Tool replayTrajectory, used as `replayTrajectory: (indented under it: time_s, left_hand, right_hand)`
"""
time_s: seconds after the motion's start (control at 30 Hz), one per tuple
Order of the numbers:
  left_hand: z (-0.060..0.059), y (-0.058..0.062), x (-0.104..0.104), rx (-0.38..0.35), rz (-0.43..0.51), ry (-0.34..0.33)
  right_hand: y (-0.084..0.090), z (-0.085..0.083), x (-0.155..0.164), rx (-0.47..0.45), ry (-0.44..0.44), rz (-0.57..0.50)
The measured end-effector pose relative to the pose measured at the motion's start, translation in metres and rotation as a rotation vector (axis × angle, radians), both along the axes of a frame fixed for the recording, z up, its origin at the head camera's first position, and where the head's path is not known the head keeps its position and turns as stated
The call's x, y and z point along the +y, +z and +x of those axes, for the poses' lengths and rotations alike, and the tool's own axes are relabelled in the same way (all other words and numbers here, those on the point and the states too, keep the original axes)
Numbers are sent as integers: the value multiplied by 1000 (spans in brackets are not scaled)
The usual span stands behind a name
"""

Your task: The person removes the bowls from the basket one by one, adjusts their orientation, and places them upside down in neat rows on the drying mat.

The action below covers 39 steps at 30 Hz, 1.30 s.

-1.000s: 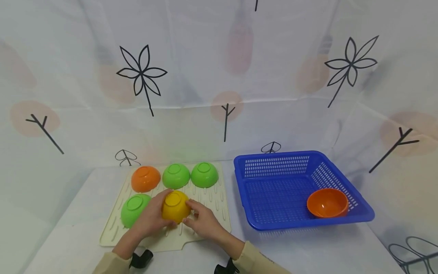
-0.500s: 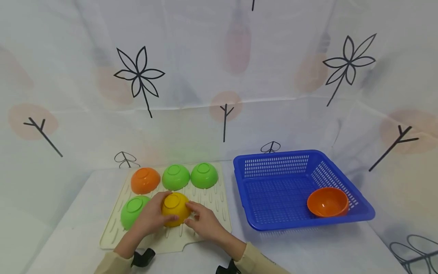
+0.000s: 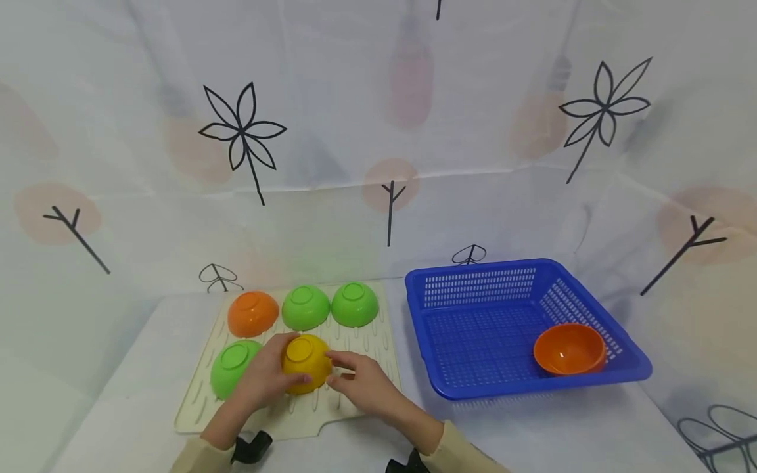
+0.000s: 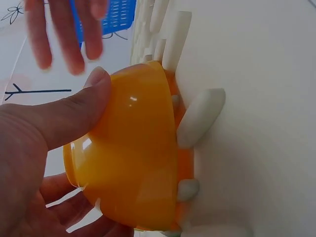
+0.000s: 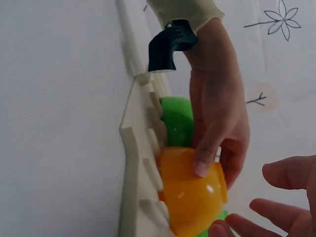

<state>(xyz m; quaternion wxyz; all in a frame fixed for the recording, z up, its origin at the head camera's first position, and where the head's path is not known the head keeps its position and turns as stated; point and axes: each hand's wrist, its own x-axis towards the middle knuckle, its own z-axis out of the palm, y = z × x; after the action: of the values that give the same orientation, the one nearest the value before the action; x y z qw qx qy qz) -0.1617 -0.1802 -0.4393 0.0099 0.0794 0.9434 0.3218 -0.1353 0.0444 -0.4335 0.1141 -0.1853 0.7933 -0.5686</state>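
A yellow bowl (image 3: 305, 357) lies upside down on the front row of a cream ribbed drying mat (image 3: 367, 341). My left hand (image 3: 273, 372) grips it from the left, thumb across its side, as the left wrist view shows on the yellow bowl (image 4: 133, 148). My right hand (image 3: 350, 376) hovers just right of the bowl with fingers straight and spread, a small gap between them and the rim. In the right wrist view the left hand (image 5: 217, 123) clasps the yellow bowl (image 5: 192, 192) while the right hand (image 5: 276, 197) stays off it.
Upturned on the mat are an orange bowl (image 3: 253, 313) and green bowls (image 3: 305, 307) (image 3: 354, 304) at the back, and a green bowl (image 3: 233, 364) front left. A blue slotted basket (image 3: 473, 289) to the right holds an upright orange bowl (image 3: 569, 349).
My right hand has come off the yellow bowl and drawn a little to the right. The left hand keeps its hold; the bowl has barely shifted.
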Motion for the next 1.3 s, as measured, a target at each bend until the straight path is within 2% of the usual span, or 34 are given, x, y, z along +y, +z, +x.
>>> replayTrajectory:
  time_s: [0.27,0.4,0.57,0.77,0.9,1.07,1.2,1.3]
  left_hand:
    - [-2,-1,1,3,9,-6]
    - [-2,0,1,4,0,-4]
    - [-2,2,2,-2,-7,3]
    - [-1,4,3,-4,-9,14]
    - [0,5,3,-3,-7,10]
    - [0,4,3,-6,1,10]
    - [0,1,1,-15,6,14]
    - [0,-1,0,-21,7,19]
  right_hand:
    - [36,6,34,53,-33,-59]
    - [58,8,58,82,-82,-26]
    - [84,8,101,150,-180,69]
    - [112,-1,170,244,-237,214]
    - [128,-13,218,222,-268,362]
    - [130,-35,273,155,-247,512]
    - [121,-53,310,128,-216,597]
    - [113,-63,329,72,-184,645]
